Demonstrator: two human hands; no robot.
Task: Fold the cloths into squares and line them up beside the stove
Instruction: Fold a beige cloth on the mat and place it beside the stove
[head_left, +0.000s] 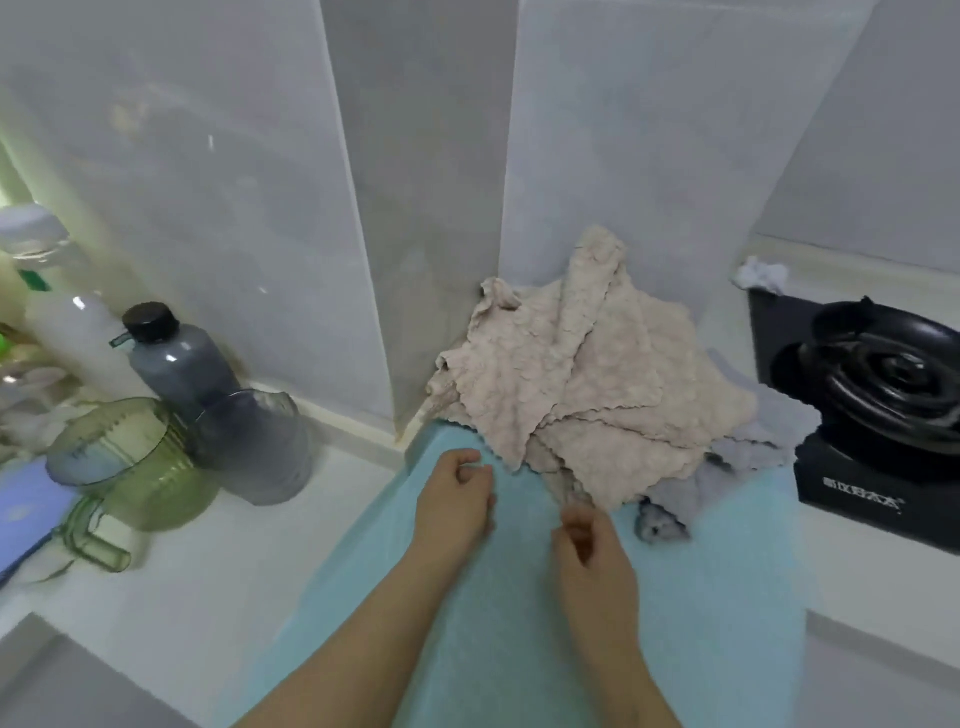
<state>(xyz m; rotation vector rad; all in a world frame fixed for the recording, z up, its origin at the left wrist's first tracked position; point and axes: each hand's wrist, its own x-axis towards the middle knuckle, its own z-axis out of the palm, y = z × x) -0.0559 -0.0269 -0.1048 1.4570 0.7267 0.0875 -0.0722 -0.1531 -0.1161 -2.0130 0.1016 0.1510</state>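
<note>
A pile of crumpled beige cloths (582, 384) lies against the wall, left of the black gas stove (878, 395). A grey-blue cloth (737, 462) pokes out from under the pile. A light blue cloth (509, 623) is spread flat on the counter in front of me. My left hand (457, 499) rests on the blue cloth near its far edge, fingers curled, with nothing visible in them. My right hand (592, 551) is at the hanging lower corner of the beige pile, fingers curled and pinching that corner.
A dark grey bottle (176, 358), a white bottle (78, 332), a smoky tumbler (254, 447) and a green measuring jug (135, 467) stand at the left. A crumpled white tissue (761, 273) sits behind the stove. Tiled walls meet in a corner behind the pile.
</note>
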